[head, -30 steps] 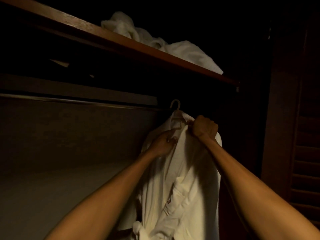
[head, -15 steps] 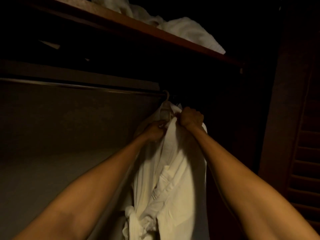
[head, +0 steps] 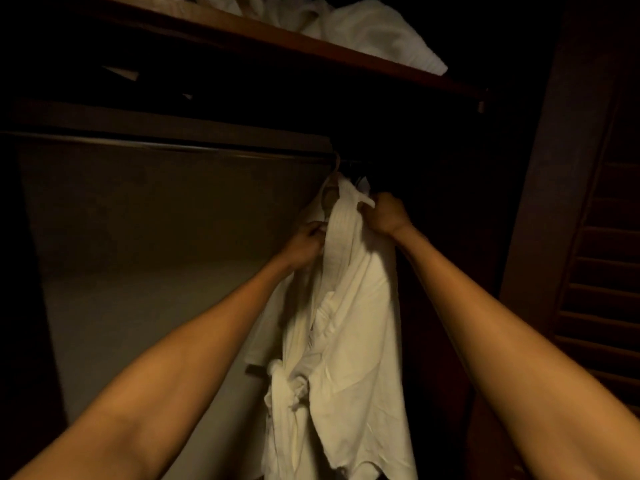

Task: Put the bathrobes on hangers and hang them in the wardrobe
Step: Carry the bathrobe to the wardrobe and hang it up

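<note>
A second ago the hanger's hook hung free below the rail; now it sits over the rail, just above both hands, and the robe hangs from it inside the wardrobe. The left hand grips the collar's left edge with curled fingers. The right hand, a little higher, pinches a strip of cloth sticking out at the collar's right side. The robe drops between the forearms, its belt knotted well below the hands. Left of the left hand the rail runs bare. Right of the right hand lies dark space, then the louvred door. Above the hands is the shelf, where another robe lies bunched at its edge.
</note>
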`<state>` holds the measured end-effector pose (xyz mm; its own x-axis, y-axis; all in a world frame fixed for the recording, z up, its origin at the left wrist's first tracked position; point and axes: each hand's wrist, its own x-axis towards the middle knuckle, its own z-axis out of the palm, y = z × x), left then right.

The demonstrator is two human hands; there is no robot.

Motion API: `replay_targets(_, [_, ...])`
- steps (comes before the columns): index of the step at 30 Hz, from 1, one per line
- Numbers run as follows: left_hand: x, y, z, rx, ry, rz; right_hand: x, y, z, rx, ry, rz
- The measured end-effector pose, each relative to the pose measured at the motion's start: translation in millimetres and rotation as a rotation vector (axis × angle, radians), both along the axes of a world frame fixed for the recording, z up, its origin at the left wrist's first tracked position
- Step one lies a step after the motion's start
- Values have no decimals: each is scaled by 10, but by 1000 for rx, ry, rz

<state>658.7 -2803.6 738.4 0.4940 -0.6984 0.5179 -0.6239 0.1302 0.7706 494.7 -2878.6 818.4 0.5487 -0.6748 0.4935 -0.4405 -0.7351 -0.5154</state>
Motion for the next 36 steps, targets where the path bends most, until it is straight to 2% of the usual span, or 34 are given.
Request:
replay_targets(4, [-229, 263, 55, -73, 45, 53, -191, 47, -254, 14, -175, 32])
replay_targets(7, [-326, 401, 2, -132, 25, 44, -237, 147, -374, -51, -197, -12])
replay_targets(11, [-357, 631, -71, -121, -32, 96, -121, 429, -475, -407, -184, -228])
replay_targets(13, [-311, 760, -125, -92, -68, 141, -18, 556, -509, -555, -178, -234])
replay_targets(18, [-127, 1202, -290, -75, -87, 276, 200, 777, -628, -669, -100, -193])
replay_targets(23, [-201, 1870, -442, 7, -74, 414, 271, 1188, -724, -714, -122, 28])
replay_targets(25, [-311, 2213, -465, 20, -75, 492, 273, 1475, -756, -627, -99, 171])
replay_targets(27, [-475, 2612, -482, 28, -89, 575, 246, 1834, -786, -447, -69, 322])
replay_targets(30, [-801, 3276, -539, 71, -123, 713, 207, 2427, -876, -277, 118, 502])
replay_targets(36, [-1585, 4781, -984, 259, -160, 1049, -55, 3843, -1316, -341, 341, 819])
